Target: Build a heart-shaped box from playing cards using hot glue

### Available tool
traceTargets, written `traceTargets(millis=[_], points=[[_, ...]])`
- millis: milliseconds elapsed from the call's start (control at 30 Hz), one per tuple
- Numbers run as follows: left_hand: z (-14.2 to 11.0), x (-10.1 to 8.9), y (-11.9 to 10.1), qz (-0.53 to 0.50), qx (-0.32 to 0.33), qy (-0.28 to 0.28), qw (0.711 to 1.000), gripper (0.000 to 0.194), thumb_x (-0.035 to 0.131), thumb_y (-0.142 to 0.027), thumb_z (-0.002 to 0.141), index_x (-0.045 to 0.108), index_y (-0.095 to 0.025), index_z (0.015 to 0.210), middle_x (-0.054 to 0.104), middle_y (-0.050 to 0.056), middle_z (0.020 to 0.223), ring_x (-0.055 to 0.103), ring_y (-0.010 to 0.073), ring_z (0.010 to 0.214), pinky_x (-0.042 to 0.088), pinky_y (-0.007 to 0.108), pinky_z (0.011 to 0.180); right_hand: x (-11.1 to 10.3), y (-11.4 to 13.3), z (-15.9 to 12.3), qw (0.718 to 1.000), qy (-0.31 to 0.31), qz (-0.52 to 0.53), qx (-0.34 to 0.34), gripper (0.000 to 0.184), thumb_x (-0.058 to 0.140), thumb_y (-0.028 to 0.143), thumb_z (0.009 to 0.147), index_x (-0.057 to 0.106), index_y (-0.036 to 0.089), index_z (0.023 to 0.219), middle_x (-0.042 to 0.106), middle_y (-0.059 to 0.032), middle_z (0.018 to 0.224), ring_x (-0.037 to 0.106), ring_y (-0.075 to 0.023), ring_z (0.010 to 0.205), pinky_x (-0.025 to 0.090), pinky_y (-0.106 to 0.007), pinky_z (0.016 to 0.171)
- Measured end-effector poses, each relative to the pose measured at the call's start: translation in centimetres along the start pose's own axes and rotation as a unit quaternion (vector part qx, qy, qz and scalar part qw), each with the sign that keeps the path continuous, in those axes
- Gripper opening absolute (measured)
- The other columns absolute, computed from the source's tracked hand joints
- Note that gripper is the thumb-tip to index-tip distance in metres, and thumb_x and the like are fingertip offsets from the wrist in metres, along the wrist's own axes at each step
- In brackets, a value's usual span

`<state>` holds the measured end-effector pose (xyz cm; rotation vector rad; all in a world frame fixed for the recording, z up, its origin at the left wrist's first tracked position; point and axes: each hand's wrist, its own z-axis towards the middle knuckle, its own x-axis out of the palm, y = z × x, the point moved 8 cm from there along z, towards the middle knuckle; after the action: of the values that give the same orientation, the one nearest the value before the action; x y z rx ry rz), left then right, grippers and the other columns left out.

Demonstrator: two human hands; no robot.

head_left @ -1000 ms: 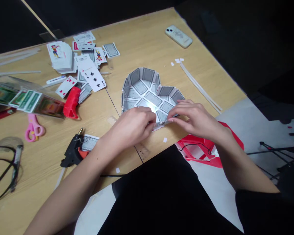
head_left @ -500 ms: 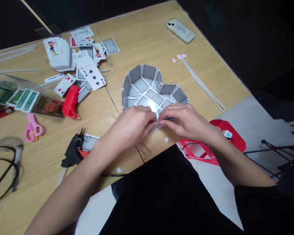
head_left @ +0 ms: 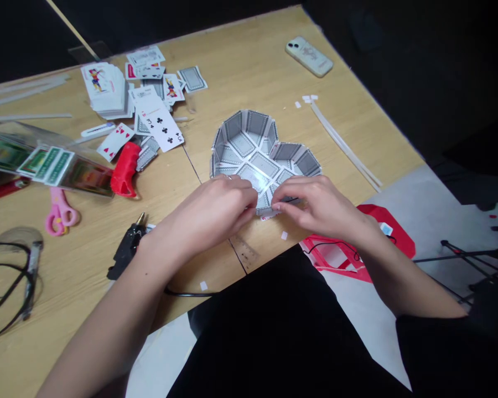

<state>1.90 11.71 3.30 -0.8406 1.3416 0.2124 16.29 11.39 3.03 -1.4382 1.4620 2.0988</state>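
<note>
A heart-shaped box made of playing cards (head_left: 262,164) stands on the table in front of me, grey card backs lining its floor and walls. My right hand (head_left: 311,203) pinches the near wall between thumb and forefinger, close to the heart's lower tip. To the left of that tip, my left hand (head_left: 232,203) is closed over the near-left wall with its fingers curled. Its fingertips are partly hidden behind the hand. A strip of card face with a red mark shows under the tip, between the two hands.
Left of my arm lies a black hot glue gun (head_left: 126,249). Beyond are pink scissors (head_left: 60,213), a red handle (head_left: 124,170), a clear box (head_left: 87,177) and scattered playing cards (head_left: 108,91). Glue sticks (head_left: 344,145) and a phone (head_left: 309,56) lie right. Red plastic (head_left: 388,226) sits below the edge.
My left hand has drawn a little left, away from the right fingertips, uncovering more of the box's near tip. The right hand stays at the wall. The view has shifted slightly.
</note>
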Motion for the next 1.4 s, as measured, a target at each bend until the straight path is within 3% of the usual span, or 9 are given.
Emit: traceTargets(millis=[200, 333, 567, 900, 1067, 1267, 1400], points=[[0.1, -0.1, -0.3, 0.008, 0.026, 0.000, 1.000, 0.011, 0.069, -0.012, 0.099, 0.070, -0.018, 0.090, 0.071, 0.004, 0.090, 0.067, 0.0242, 0.086, 0.046, 0.036, 0.077, 0.4, 0.3, 0.0, 1.000, -0.013, -0.009, -0.005, 0.014, 0.064, 0.011, 0.097, 0.076, 0.020, 0.097, 0.081, -0.0046, 0.100, 0.075, -0.0233, 0.097, 0.052, -0.036, 0.089], [0.1, -0.1, -0.5, 0.011, 0.034, 0.002, 0.999, 0.010, 0.068, -0.010, 0.099, 0.075, -0.018, 0.098, 0.072, 0.004, 0.091, 0.068, 0.0254, 0.089, 0.049, 0.038, 0.082, 1.2, 0.9, 0.3, 1.000, -0.005, 0.005, -0.028, 0.016, 0.062, 0.012, 0.099, 0.075, 0.020, 0.099, 0.080, -0.0056, 0.102, 0.074, -0.0231, 0.097, 0.052, -0.035, 0.088], [0.1, 0.2, -0.1, 0.000, -0.006, 0.006, 1.000, 0.014, 0.067, -0.012, 0.100, 0.079, -0.018, 0.104, 0.077, 0.008, 0.100, 0.073, 0.0262, 0.097, 0.053, 0.038, 0.086, 1.3, 1.0, 0.6, 1.000, 0.001, 0.007, -0.028, 0.015, 0.061, 0.013, 0.101, 0.074, 0.018, 0.099, 0.080, -0.0066, 0.100, 0.074, -0.0238, 0.096, 0.050, -0.035, 0.086], [0.0, 0.4, -0.4, 0.020, 0.002, 0.003, 1.000, 0.015, 0.061, -0.016, 0.104, 0.076, -0.016, 0.103, 0.075, 0.010, 0.100, 0.072, 0.0264, 0.095, 0.055, 0.039, 0.086, 1.2, 0.7, 0.5, 1.000, -0.008, 0.024, -0.015, 0.014, 0.060, 0.015, 0.101, 0.073, 0.021, 0.098, 0.080, -0.0052, 0.101, 0.073, -0.0227, 0.096, 0.050, -0.034, 0.088], [-0.2, 0.1, -0.6, 0.027, 0.001, 0.022, 0.999, 0.009, 0.069, -0.018, 0.099, 0.076, -0.017, 0.104, 0.075, 0.010, 0.102, 0.073, 0.0278, 0.098, 0.056, 0.039, 0.086, 1.2, 0.7, 0.5, 1.000, -0.004, 0.022, -0.015, 0.014, 0.061, 0.016, 0.102, 0.074, 0.019, 0.098, 0.079, -0.0055, 0.099, 0.072, -0.0222, 0.094, 0.049, -0.034, 0.086], [-0.5, 0.4, -0.4, 0.023, -0.003, 0.028, 0.999, 0.017, 0.075, -0.019, 0.095, 0.077, -0.020, 0.112, 0.075, 0.009, 0.107, 0.073, 0.0281, 0.101, 0.055, 0.038, 0.085, 1.3, 0.7, 0.5, 1.000, -0.004, 0.017, -0.012, 0.014, 0.061, 0.016, 0.102, 0.073, 0.020, 0.098, 0.079, -0.0054, 0.100, 0.072, -0.0223, 0.095, 0.049, -0.034, 0.086], [-1.2, -1.3, -0.5, 0.002, -0.002, 0.020, 1.000, 0.014, 0.071, -0.025, 0.100, 0.076, -0.021, 0.112, 0.076, 0.008, 0.107, 0.073, 0.0258, 0.095, 0.053, 0.036, 0.080, 1.3, 0.7, 0.5, 1.000, -0.007, 0.017, -0.011, 0.014, 0.061, 0.016, 0.102, 0.074, 0.020, 0.098, 0.080, -0.0051, 0.100, 0.072, -0.0223, 0.094, 0.050, -0.035, 0.086]])
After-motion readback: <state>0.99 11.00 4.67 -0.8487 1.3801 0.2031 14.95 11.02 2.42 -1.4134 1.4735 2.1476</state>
